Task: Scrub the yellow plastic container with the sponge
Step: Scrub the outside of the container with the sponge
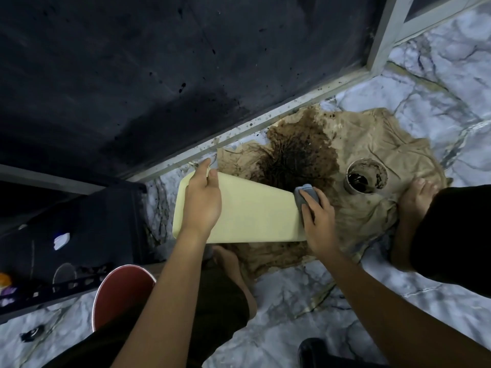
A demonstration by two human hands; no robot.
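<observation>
**Container braced at one end, sponge at the other**

Though only the head view is on offer, it shows the grip plainly. The left hand (203, 201) lies over the container (247, 213) near its wider, left end, fingers curled over the far rim and thumb out toward the wall, holding it tilted above the stained cloth (358, 166) on the floor (292, 296). The right hand (317, 221) pinches the grey sponge (305, 196) against the narrower right end, fingers bent round it.

Handling, as a judgement: thin plastic, so light and fairly stiff but likely to flex under hard pressing, and probably slick if wet. The rim is the sound place to hold; one hand must brace while the other scrubs.

Its long axis runs left to right across the view, tapering toward the right, with that end dipping toward the dark wet patch. A broad outer face is turned up to the camera; where the opening faces cannot be told. A dirty cup (366, 176) stands on the cloth just beyond the sponge.
</observation>
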